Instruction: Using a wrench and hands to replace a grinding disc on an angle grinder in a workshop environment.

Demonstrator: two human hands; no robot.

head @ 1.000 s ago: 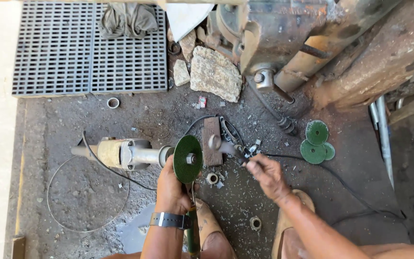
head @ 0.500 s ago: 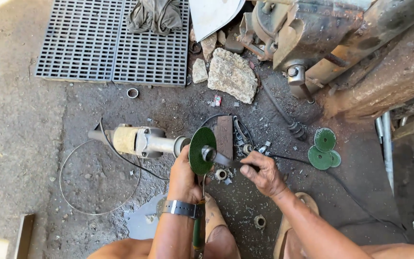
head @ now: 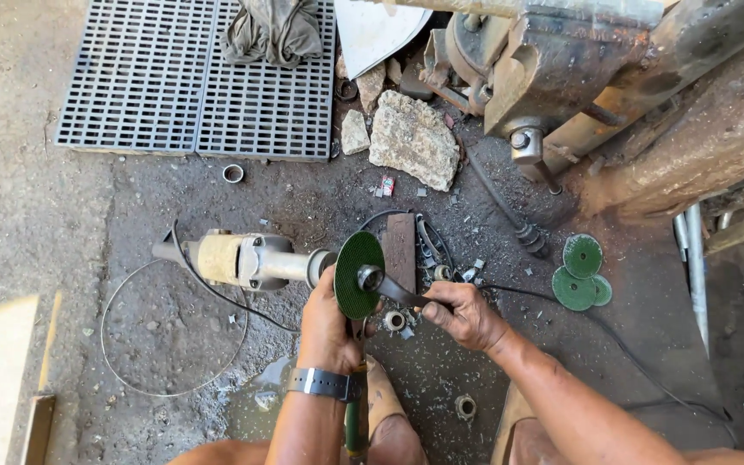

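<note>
An angle grinder (head: 243, 259) lies on its side on the dirty floor, its green disc (head: 356, 275) facing me. My left hand (head: 327, 320), with a watch on the wrist, grips the grinder's head just below the disc. A dark spanner (head: 396, 290) sits with its ring end on the centre of the disc. My right hand (head: 462, 315) is closed around the spanner's handle to the right of the disc.
Three spare green discs (head: 580, 273) lie on the floor at the right. A grey plastic grate (head: 182, 77) with a rag on it covers the upper left. A large stone (head: 413, 139) and a rusty vise (head: 553, 69) stand at the top. The grinder's cable (head: 165, 344) loops left.
My right hand has picked up the spanner from the floor and brought its ring end onto the centre of the disc. The left hand stays on the grinder's head.
</note>
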